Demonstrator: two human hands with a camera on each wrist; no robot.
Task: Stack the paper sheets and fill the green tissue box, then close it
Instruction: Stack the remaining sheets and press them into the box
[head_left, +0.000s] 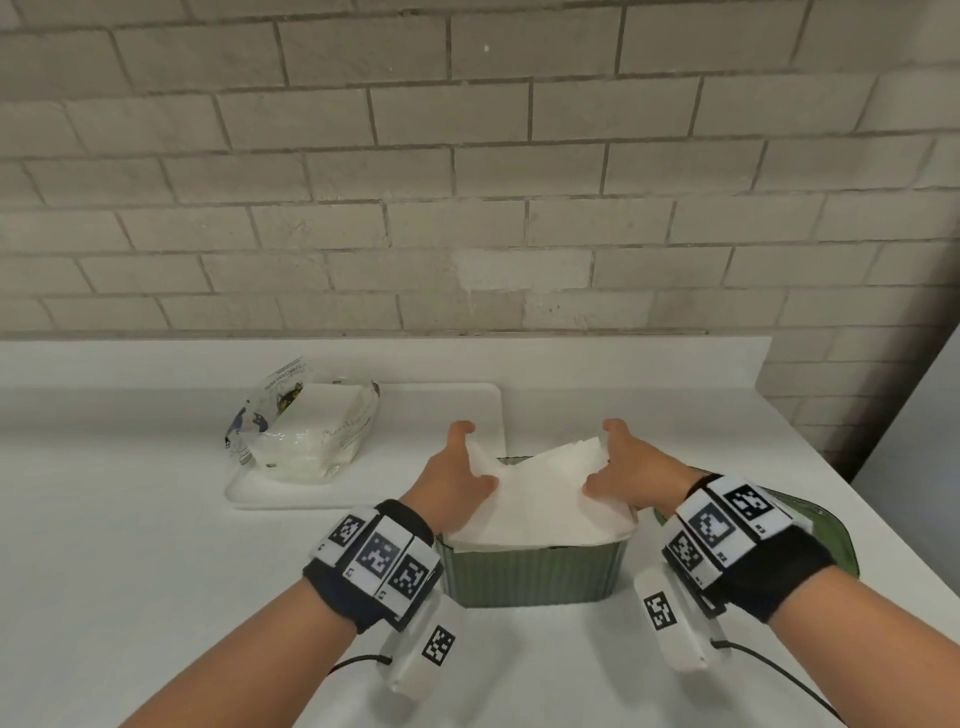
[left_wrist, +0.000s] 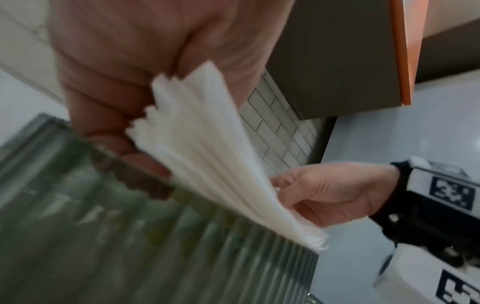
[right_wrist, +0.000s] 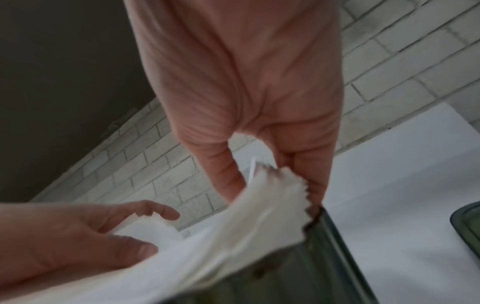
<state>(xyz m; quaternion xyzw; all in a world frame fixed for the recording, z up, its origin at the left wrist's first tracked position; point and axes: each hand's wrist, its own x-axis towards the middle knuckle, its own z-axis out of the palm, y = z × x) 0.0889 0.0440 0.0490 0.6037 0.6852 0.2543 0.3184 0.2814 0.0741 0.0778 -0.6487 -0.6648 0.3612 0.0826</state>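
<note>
The green ribbed tissue box (head_left: 530, 577) stands open on the white counter in front of me. A stack of white paper sheets (head_left: 540, 499) lies across its opening, near end down in the box, far end raised. My left hand (head_left: 470, 457) grips the stack's left edge, thumb on top and fingers beneath. Opposite it, my right hand (head_left: 605, 457) pinches the right edge. The left wrist view shows the fanned sheets (left_wrist: 207, 160) above the box wall (left_wrist: 130, 236). The right wrist view shows thumb and fingers (right_wrist: 315, 185) on the paper (right_wrist: 246, 226).
The box's green lid (head_left: 831, 530) lies flat on the counter just right of the box, partly behind my right wrist. A torn plastic packet of tissues (head_left: 306, 421) sits on a white board (head_left: 363, 493) at the back left. A brick wall runs behind the counter.
</note>
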